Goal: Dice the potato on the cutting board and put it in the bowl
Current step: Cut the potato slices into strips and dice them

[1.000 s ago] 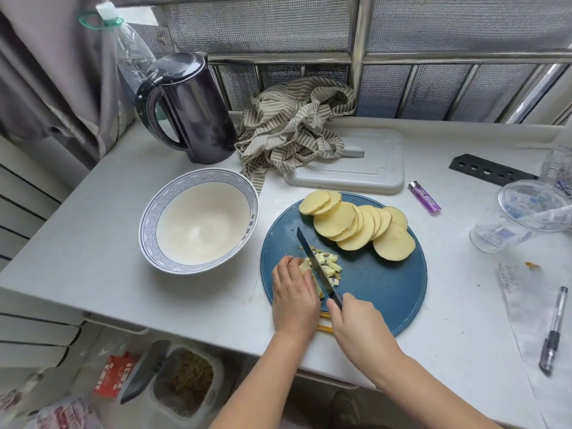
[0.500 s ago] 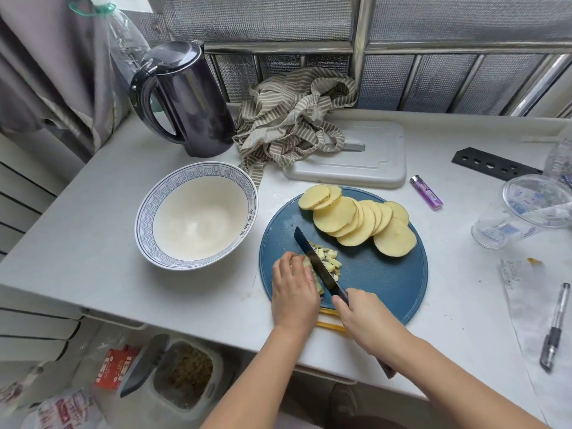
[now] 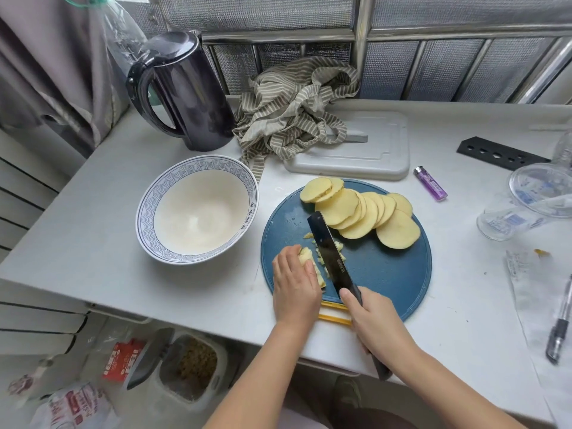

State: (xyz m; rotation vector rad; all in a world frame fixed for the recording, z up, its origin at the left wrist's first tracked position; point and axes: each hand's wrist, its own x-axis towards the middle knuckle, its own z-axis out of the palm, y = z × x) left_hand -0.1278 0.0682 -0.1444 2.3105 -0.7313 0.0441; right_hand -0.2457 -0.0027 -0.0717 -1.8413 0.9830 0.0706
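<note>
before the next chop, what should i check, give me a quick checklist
1. Right hand grip wrapped round the knife handle: ok.
2. Left hand curled on the potato strips, beside the blade, not under it: ok.
3. Blue cutting board lying flat: cannot tell, yellow sticks lie at its near edge.
4. Bowl beside the board, empty and ready: ok.
5. All potato diced: not ok, the fanned potato slices are not diced yet.
</note>
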